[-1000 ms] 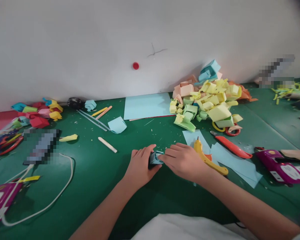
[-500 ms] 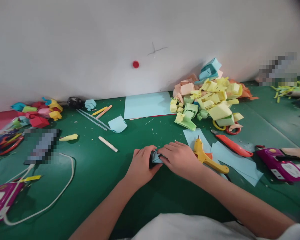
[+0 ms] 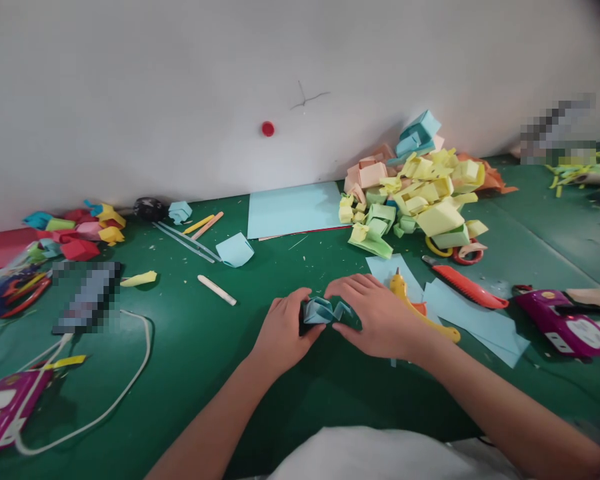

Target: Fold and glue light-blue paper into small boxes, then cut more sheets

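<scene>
A small folded light blue paper piece (image 3: 325, 311) rests on the green table (image 3: 190, 333) between my two hands. My left hand (image 3: 281, 330) grips its left end with curled fingers. My right hand (image 3: 375, 315) holds its right end, thumb below and fingers arched over it. Folded pleats show in the gap between the hands. A yellow glue gun (image 3: 420, 313) lies just right of my right hand, on light blue paper sheets (image 3: 470, 323).
A heap of folded yellow, green, pink and blue paper pieces (image 3: 415, 200) lies at the back right. A flat blue sheet (image 3: 293, 210) sits by the wall. An orange utility knife (image 3: 465, 283), scissors (image 3: 453, 250), glue sticks (image 3: 216, 289), a white cable (image 3: 115, 393) and purple boxes (image 3: 567, 327) lie around.
My right hand has drawn a little to the right, so more of the blue folded paper shows between the hands. The left hand has stayed in place.
</scene>
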The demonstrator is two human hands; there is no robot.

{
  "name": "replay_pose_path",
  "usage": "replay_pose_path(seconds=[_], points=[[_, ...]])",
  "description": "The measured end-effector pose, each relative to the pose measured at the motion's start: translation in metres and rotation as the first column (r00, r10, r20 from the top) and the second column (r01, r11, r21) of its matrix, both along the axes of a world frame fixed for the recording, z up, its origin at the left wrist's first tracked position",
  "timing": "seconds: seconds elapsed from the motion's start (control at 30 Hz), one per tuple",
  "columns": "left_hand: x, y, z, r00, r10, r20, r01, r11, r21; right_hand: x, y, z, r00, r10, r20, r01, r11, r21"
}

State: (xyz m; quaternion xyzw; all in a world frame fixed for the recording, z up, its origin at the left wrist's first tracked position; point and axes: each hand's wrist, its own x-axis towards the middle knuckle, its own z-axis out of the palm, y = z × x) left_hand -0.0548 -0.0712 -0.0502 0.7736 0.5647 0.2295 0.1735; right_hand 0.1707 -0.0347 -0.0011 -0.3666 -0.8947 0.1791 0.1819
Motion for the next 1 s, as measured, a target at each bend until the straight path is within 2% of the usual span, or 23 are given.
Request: replay_pose_path(seconds=[0.13, 0.23, 0.37, 0.53, 0.67, 0.8, 1.0], points=[[0.0, 0.002, 0.002, 0.996, -0.046, -0.079, 0.049, 0.998, 0.043, 0.014, -0.002, -0.008, 0.989, -0.11, -0.095, 0.106, 0.993, -0.055], [-0.001, 0.003, 0.003, 0.987, -0.071, -0.147, 0.081, 0.995, 0.061, 0.018, -0.003, -0.013, 0.963, -0.229, -0.145, 0.199, 0.961, -0.193], [-0.002, 0.004, 0.002, 0.981, -0.075, -0.18, 0.097, 0.988, 0.122, 0.013, -0.006, -0.014, 0.929, -0.283, -0.237, 0.202, 0.928, -0.314], [-0.003, 0.005, 0.001, 0.982, -0.065, -0.177, 0.1, 0.975, 0.197, 0.008, -0.009, -0.021, 0.899, -0.175, -0.402, 0.101, 0.975, -0.198], [-0.006, 0.006, 0.003, 0.982, -0.092, -0.164, 0.124, 0.973, 0.194, 0.008, -0.011, -0.025, 0.935, -0.037, -0.354, 0.013, 0.997, -0.07], [-0.009, 0.009, 0.006, 0.976, -0.143, -0.164, 0.167, 0.975, 0.149, 0.009, -0.012, -0.022, 0.95, 0.096, -0.298, -0.095, 0.995, 0.017], [-0.015, 0.016, 0.003, 0.976, -0.169, -0.139, 0.192, 0.967, 0.166, 0.009, -0.011, -0.019, 0.947, 0.167, -0.275, -0.16, 0.986, 0.051]])
